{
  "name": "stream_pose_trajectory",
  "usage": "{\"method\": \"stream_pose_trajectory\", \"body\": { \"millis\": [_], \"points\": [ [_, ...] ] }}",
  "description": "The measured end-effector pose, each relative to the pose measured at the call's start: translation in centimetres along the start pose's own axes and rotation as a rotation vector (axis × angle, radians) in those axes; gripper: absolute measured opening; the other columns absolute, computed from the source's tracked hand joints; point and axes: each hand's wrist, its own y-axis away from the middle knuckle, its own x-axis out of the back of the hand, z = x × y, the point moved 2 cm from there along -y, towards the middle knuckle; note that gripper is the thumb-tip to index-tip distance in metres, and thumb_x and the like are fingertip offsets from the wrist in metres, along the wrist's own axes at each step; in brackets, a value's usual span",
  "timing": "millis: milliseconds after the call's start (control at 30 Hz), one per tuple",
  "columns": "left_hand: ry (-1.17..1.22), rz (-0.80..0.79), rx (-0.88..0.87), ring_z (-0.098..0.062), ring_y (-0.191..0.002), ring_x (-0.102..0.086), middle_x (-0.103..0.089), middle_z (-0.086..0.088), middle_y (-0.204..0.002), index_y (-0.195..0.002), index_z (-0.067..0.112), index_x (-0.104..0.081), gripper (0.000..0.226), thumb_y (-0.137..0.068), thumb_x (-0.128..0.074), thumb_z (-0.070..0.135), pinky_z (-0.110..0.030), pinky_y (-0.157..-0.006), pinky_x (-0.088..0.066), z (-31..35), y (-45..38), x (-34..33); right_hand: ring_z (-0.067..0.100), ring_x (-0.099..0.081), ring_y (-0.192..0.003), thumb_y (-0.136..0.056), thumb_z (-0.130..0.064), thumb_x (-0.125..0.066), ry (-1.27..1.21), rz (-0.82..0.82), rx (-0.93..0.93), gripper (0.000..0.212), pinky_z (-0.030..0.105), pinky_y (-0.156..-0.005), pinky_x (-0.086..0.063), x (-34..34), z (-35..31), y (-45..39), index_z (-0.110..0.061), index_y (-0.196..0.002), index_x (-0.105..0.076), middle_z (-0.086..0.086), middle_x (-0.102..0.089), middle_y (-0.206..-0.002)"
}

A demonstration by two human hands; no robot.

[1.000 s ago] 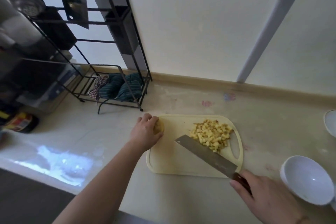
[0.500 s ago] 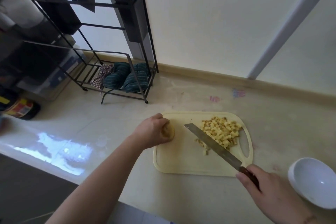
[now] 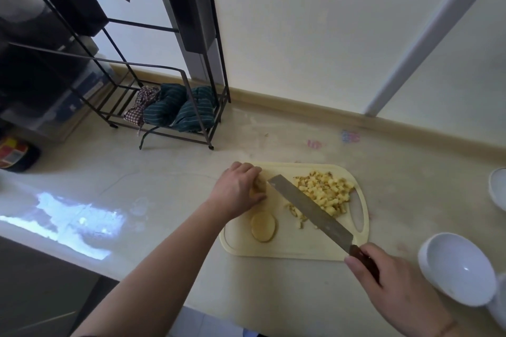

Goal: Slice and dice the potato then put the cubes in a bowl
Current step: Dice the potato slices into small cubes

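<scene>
The left hand (image 3: 237, 191) curls round a pale yellow potato chunk (image 3: 259, 188) at the far left of the cream plastic cutting board (image 3: 301, 247), while the right hand (image 3: 394, 293) grips the dark handle of a broad steel knife (image 3: 308, 208) slanting over it. On the board a round potato slice (image 3: 263, 226) lies flat beside a heap of small yellow potato cubes (image 3: 325, 191). The white ceramic bowl (image 3: 457, 268), to the right, holds nothing.

Soft daylight from window (image 3: 131, 44) behind rack (image 3: 175, 30), w/ pale glare patch on counter (image 3: 68, 224). Shadows faint. Wide-angle bend at edges; left side dark, blurry; slight softness overall.
</scene>
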Motion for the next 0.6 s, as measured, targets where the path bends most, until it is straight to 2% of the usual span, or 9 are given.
{"method": "stream_pose_trajectory", "body": {
  "millis": [67,133,200,233,267,333,400,467,600],
  "points": [
    [0.046,-0.032,0.015,-0.025,-0.135,-0.042,-0.051,-0.002,-0.148,-0.15,0.016,-0.047,0.067,-0.093,-0.067,0.046,-0.042,-0.114,-0.039,-0.4,0.0,-0.2,0.009,-0.055,-0.06,-0.075,-0.082,-0.01,0.049,0.014,0.021,0.061,0.021,-0.052,-0.041,0.4,-0.3,0.2,-0.032,-0.08,-0.044,-0.008,-0.055,-0.059],
    [0.168,0.102,0.069,-0.025,-0.134,-0.044,-0.055,-0.005,-0.143,-0.141,0.011,-0.057,0.047,-0.097,-0.057,0.028,-0.043,-0.115,-0.039,-1.0,0.6,0.0,0.009,-0.053,-0.063,-0.077,-0.075,-0.011,0.142,0.039,0.038,0.051,0.02,-0.05,-0.038,0.9,-0.1,0.5,-0.035,-0.083,-0.041,-0.012,-0.054,-0.066],
    [0.294,0.348,0.18,-0.024,-0.119,-0.054,-0.065,-0.006,-0.122,-0.118,0.007,-0.07,0.034,-0.089,-0.055,-0.003,-0.04,-0.105,-0.047,-1.2,1.5,0.6,0.01,-0.056,-0.06,-0.084,-0.072,-0.011,0.258,0.044,0.087,0.049,0.02,-0.043,-0.033,1.2,0.3,0.7,-0.036,-0.086,-0.044,-0.013,-0.055,-0.067],
    [0.318,0.456,0.17,-0.021,-0.108,-0.057,-0.066,-0.001,-0.11,-0.107,0.008,-0.072,0.031,-0.085,-0.058,-0.009,-0.037,-0.096,-0.051,-0.7,1.9,1.3,0.01,-0.057,-0.055,-0.087,-0.072,-0.012,0.315,0.033,0.112,0.051,0.019,-0.04,-0.031,1.1,0.7,0.8,-0.036,-0.086,-0.048,-0.012,-0.057,-0.064],
    [0.322,0.478,0.105,-0.016,-0.1,-0.057,-0.064,0.005,-0.102,-0.1,0.011,-0.072,0.025,-0.085,-0.062,-0.007,-0.031,-0.089,-0.051,0.3,2.0,2.0,0.011,-0.057,-0.05,-0.088,-0.072,-0.014,0.366,0.03,0.133,0.052,0.02,-0.037,-0.031,0.9,1.0,0.8,-0.035,-0.086,-0.05,-0.01,-0.058,-0.062],
    [0.331,0.286,-0.13,-0.01,-0.091,-0.056,-0.061,0.011,-0.094,-0.096,0.017,-0.071,0.009,-0.089,-0.069,0.011,-0.024,-0.081,-0.049,3.6,1.8,2.7,0.011,-0.054,-0.043,-0.09,-0.07,-0.016,0.442,0.043,0.174,0.055,0.023,-0.033,-0.03,0.6,1.5,1.0,-0.031,-0.085,-0.055,-0.007,-0.058,-0.057],
    [0.246,0.038,-0.288,-0.011,-0.084,-0.057,-0.063,0.01,-0.087,-0.09,0.021,-0.07,0.007,-0.09,-0.07,0.028,-0.029,-0.072,-0.051,6.9,0.8,2.3,0.013,-0.052,-0.039,-0.092,-0.066,-0.017,0.492,0.084,0.228,0.057,0.024,-0.034,-0.024,0.5,1.3,0.9,-0.027,-0.081,-0.057,-0.005,-0.057,-0.055],
    [0.155,-0.042,-0.346,-0.016,-0.08,-0.056,-0.063,0.007,-0.081,-0.082,0.02,-0.068,0.018,-0.09,-0.072,0.036,-0.032,-0.068,-0.05,9.1,-0.2,1.0,0.014,-0.05,-0.037,-0.093,-0.065,-0.017,0.535,0.13,0.279,0.059,0.024,-0.036,-0.02,0.5,1.0,0.9,-0.026,-0.077,-0.057,-0.004,-0.055,-0.054],
    [0.129,-0.078,-0.348,-0.019,-0.079,-0.052,-0.054,0.007,-0.076,-0.078,0.018,-0.065,0.028,-0.089,-0.073,0.042,-0.034,-0.07,-0.05,10.7,-2.0,-0.6,0.016,-0.049,-0.036,-0.093,-0.063,-0.016,0.555,0.174,0.292,0.059,0.024,-0.038,-0.017,0.8,0.5,0.9,-0.025,-0.074,-0.057,-0.003,-0.054,-0.052]
  ]
}}
